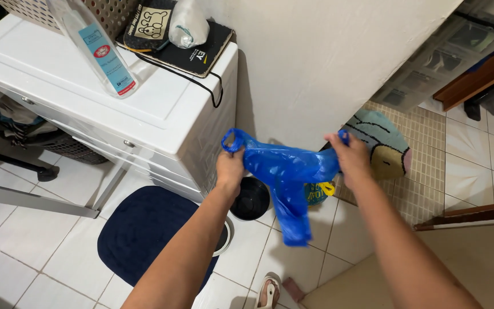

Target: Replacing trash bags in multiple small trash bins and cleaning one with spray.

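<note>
Mid-frame, left hand (pixel 230 167) and right hand (pixel 351 157) each clamp a handle of blue plastic bag (pixel 286 174), stretched above black bin (pixel 251 198).

We see two supporting surfaces. The white tiled floor (pixel 41 252) carries a dark blue oval mat (pixel 144 229), a black round bin (pixel 251 199) just beside the mat, and a patterned rug (pixel 385 146) near the wall. The white cabinet top (pixel 75 74) carries a clear plastic bottle (pixel 95 46), a black book (pixel 198 48) and a woven basket (pixel 110 12).
</note>
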